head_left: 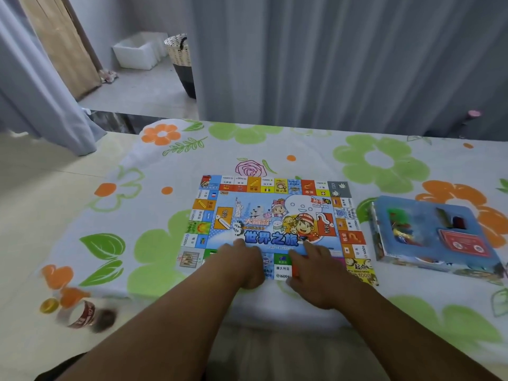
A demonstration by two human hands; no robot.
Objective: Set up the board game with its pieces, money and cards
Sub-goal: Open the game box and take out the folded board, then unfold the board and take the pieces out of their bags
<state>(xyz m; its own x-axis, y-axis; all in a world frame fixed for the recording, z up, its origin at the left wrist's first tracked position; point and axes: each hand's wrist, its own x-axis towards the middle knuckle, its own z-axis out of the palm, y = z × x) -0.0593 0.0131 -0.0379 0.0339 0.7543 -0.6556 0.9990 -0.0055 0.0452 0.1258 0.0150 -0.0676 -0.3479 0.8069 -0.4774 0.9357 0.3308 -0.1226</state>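
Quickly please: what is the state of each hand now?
Left hand: open, fingers pressing on the game board.
Right hand: open, also pressing on the game board.

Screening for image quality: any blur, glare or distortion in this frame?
Head view: soft, even light, no glare; the board is sharp enough to read large print; the red-labelled object at lower left is smeared by blur; wide-angle distortion bows the curtains.

At frame centre, the flat rectangular game board [275, 224] has a sky-blue middle with cartoon figures, edged by orange, yellow, red and grey squares. The white cloth [357, 166] under it bears lime-green and orange flowers. At right, the cardboard box [428, 215] is blue.
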